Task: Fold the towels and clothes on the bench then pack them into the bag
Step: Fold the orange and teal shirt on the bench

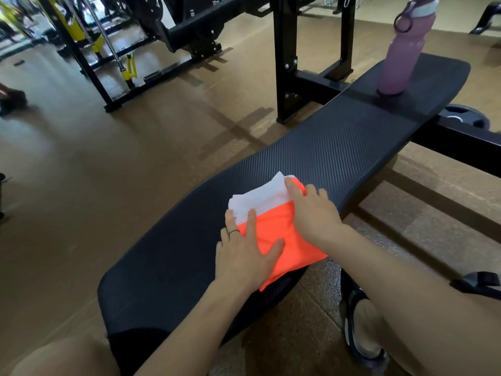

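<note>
Hands lie flat on a small stack of folded cloth near the right edge of the long black ribbed padded surface (339, 147). The left hand (244, 251) rests with straight, spread fingers (250, 221) on the bright orange smooth-fabric garment (282, 240), its fingertips reaching the folded white towel (260, 195) that shows at the far side of the stack. The right hand (314, 210) presses the stack's far right corner with its fingers extended, not gripping. Pressing like this probably flattens the folds and keeps the thin, slippery orange fabric from springing open; its near corner overhangs the padded edge. The white cloth looks thicker and softer, in layered edges. A tall pink plastic water bottle (404, 58) stands upright at the far end. No bag can be made out for certain; only a black strap with a buckle (477, 283) shows at right.
</note>
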{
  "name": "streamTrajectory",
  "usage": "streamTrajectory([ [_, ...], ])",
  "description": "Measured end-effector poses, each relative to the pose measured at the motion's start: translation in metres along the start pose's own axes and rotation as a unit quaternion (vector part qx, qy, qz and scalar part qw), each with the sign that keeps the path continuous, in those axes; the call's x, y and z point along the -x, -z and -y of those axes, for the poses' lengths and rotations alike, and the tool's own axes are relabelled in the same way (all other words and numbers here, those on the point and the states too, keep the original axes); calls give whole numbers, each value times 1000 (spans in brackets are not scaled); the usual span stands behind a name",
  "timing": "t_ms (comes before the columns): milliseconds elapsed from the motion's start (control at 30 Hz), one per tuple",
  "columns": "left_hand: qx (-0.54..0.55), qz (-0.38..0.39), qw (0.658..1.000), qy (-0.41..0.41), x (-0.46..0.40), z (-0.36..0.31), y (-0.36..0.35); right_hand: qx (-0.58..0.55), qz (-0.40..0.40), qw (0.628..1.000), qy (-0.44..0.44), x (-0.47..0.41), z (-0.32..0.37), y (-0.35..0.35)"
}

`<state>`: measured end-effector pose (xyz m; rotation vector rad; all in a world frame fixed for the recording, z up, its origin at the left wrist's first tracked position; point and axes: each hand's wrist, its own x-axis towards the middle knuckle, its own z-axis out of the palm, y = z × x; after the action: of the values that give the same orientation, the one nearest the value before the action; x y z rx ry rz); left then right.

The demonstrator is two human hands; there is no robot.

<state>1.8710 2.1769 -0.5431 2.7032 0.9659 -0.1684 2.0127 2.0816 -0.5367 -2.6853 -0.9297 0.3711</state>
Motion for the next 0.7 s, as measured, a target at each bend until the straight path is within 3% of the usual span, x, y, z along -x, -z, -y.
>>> streamTrajectory([
  [67, -59, -24, 998, -21, -7, -2, -1, 61, -30, 998, 12, 1, -1, -2],
  [167, -49, -4, 997, -53, -21, 0, -1, 114, -99, 987, 53, 8, 10, 3],
  [267, -85, 10, 993, -81, -35, 3, -5, 97, -45, 991, 82, 24, 14, -16],
  [467, -88, 22, 990, -106, -65, 1, -2, 65, 37, 997, 26, 36, -17, -24],
  [600, -50, 14, 980, -190, -93, -8, 9, 81, -1, 997, 20, 47, -16, -19],
  [700, -75, 7, 973, -220, -112, -20, 12, 102, -27, 990, 93, 59, -6, -22],
])
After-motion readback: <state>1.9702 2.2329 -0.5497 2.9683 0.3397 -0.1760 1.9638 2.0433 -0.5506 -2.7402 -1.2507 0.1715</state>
